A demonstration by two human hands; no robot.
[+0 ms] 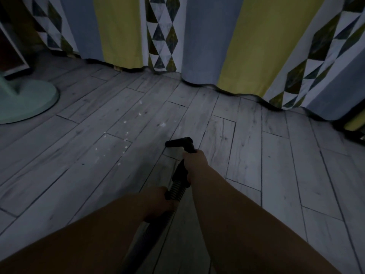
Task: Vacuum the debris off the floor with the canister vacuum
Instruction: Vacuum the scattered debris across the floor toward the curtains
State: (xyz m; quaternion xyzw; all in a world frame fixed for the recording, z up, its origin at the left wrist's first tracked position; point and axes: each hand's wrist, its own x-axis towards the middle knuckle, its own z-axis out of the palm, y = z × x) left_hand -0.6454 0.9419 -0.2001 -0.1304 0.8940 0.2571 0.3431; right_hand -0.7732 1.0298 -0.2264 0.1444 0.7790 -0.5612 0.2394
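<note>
- Right hand [194, 161]: its grip is closed around the black rigid handle section of the vacuum hose, just behind the nozzle [178, 142].
- Left hand [158, 202]: placed lower on the same line, closed around the hose where the ribbed corrugated hose [175, 189] meets a smoother dark tube running down toward the bottom edge of the view.
- Nozzle: a short black crosswise head, held low over the grey plank floor [276, 165]; whether it touches the boards cannot be told in the dim light.
- Debris [126, 139]: small white flecks scattered in a loose diagonal band, lying to the left of and beyond the nozzle, with 1 larger crumb [163, 124] just ahead of it.
- Progress: the band appears untouched, so the suction passes seem hardly begun; the whole scatter remains to be collected.
- Surroundings: a patterned curtain [246, 46] hangs to the floor behind the debris, and a pale green round stand base [29, 99] sits at far left, well apart from the flecks.
- The canister body is out of view.
</note>
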